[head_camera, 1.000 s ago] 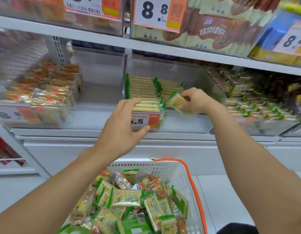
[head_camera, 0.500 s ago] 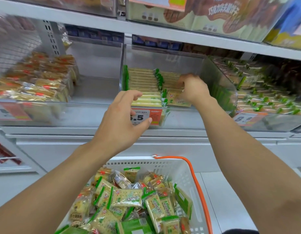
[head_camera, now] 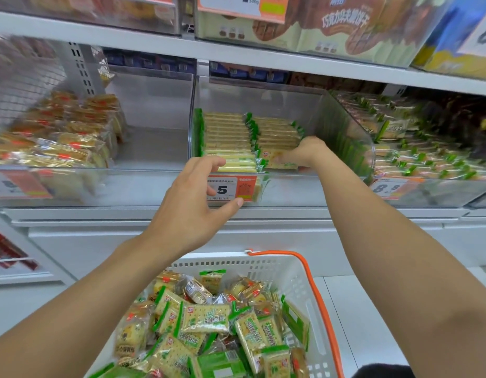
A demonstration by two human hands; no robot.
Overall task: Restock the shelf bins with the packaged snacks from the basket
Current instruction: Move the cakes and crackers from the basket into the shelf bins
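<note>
Right hand (head_camera: 304,154) presses a cracker pack (head_camera: 277,162) into the middle bin (head_camera: 345,124), left hand (head_camera: 192,211) loosely spread, empty; pack could tip flat if released crooked.

White metal shop shelving under even, bright light

A long white metal shelf board (head_camera: 236,54) runs overhead, a perforated white upright post (head_camera: 79,69) stands at the left, a plain white base panel (head_camera: 100,241) sits below, and pale grey floor tiles (head_camera: 359,309) lie underneath.

White perforated basket (head_camera: 263,266) with orange handle (head_camera: 315,290) noted; cracker packets (head_camera: 206,319) green-and-cream; price tag (head_camera: 232,188) white-orange.
</note>
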